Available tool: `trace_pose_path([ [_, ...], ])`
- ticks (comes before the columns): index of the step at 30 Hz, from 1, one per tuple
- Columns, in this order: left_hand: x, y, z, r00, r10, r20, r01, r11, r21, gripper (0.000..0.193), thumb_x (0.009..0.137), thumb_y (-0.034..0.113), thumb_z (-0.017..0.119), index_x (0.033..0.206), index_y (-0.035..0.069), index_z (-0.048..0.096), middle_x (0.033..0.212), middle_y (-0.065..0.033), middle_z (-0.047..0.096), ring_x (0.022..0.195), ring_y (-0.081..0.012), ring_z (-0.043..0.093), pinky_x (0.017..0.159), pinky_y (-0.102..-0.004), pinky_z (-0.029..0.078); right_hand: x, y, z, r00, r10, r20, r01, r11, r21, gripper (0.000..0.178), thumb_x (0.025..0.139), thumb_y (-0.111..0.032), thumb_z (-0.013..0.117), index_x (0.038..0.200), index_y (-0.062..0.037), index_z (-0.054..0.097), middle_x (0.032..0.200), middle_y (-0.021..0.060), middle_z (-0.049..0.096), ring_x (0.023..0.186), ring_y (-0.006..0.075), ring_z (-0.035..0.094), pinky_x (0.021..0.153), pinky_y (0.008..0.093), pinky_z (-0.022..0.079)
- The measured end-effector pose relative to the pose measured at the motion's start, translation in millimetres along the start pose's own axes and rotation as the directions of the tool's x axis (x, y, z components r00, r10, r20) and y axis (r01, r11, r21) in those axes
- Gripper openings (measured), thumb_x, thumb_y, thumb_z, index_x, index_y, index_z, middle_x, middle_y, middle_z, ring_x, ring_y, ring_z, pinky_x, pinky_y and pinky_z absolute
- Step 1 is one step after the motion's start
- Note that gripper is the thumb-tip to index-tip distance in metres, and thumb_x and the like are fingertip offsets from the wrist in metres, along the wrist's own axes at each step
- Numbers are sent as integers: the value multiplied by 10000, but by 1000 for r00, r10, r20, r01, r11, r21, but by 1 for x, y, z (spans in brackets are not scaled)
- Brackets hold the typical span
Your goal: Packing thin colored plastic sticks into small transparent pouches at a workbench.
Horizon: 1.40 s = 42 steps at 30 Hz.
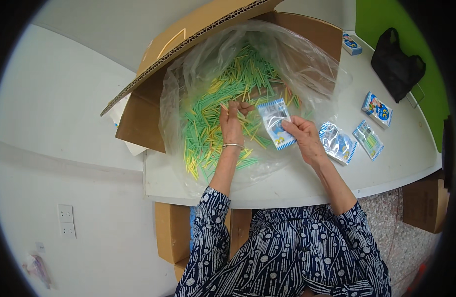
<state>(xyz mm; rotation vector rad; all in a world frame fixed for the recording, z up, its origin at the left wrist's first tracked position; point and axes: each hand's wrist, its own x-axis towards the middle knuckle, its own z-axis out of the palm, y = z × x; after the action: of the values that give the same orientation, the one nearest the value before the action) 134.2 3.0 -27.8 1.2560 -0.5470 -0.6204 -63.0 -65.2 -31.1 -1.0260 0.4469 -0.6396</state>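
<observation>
A small blue-and-white printed plastic packet (pixel 273 115) is pinched between the thumb and fingers of my right hand (pixel 307 138), tilted over the near right part of a stick pile. My left hand (pixel 232 123), with a bracelet at the wrist, reaches into the thin green and yellow sticks (pixel 201 119). Its fingers are curled, and what they hold is hidden. The loose sticks lie in a large clear plastic bag (pixel 297 62), which lines a cardboard box (pixel 131 116) tipped toward me and spills onto the table.
To the right on the white table (pixel 411 138) lie a stack of flat packets (pixel 337 143), a packet with green sticks inside (pixel 368 139) and a small printed box (pixel 377 109). Farther back are another small box (pixel 352 44) and a black plastic bag (pixel 397 67). Cardboard boxes (pixel 171 232) stand below the table.
</observation>
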Motion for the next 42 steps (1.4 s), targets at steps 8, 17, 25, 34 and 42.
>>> trace_pose_path([
  [8,-3,18,8,972,-184,148,229,891,-392,254,972,293,471,950,41,489,941,-175,611,902,-334,626,864,-484,506,-15,-14,-10,991,95,91,-79,983,-166,204,883,-209,630,835,-13,661,735,-25,617,666,12,498,609,181,378],
  [17,-31,54,52,983,-45,176,103,936,-336,299,985,337,437,951,41,460,936,-161,600,919,-304,634,863,-412,505,-22,-24,-22,973,160,168,-112,958,-262,219,882,-221,633,800,-21,664,709,-33,606,650,21,487,600,192,375],
  [25,-57,61,67,972,14,233,4,997,-74,399,1009,350,366,936,-18,502,899,-133,615,883,-229,642,838,-328,475,-23,-23,-29,947,205,249,-145,960,-238,257,892,-245,625,860,4,681,731,-21,623,668,24,513,602,192,392],
  [34,-71,56,68,937,26,349,-45,998,47,412,1021,323,329,958,-38,520,941,-135,621,891,-213,643,836,-320,465,-26,-25,-29,927,223,302,-162,964,-213,233,898,-208,623,878,17,682,772,-3,646,720,26,543,651,187,425],
  [42,-77,55,77,968,65,241,-64,998,-11,388,1020,315,338,999,-41,491,958,-123,603,924,-222,643,836,-315,470,-29,-21,-35,916,237,323,-164,957,-238,231,895,-198,626,925,24,683,822,12,665,750,35,565,672,184,442],
])
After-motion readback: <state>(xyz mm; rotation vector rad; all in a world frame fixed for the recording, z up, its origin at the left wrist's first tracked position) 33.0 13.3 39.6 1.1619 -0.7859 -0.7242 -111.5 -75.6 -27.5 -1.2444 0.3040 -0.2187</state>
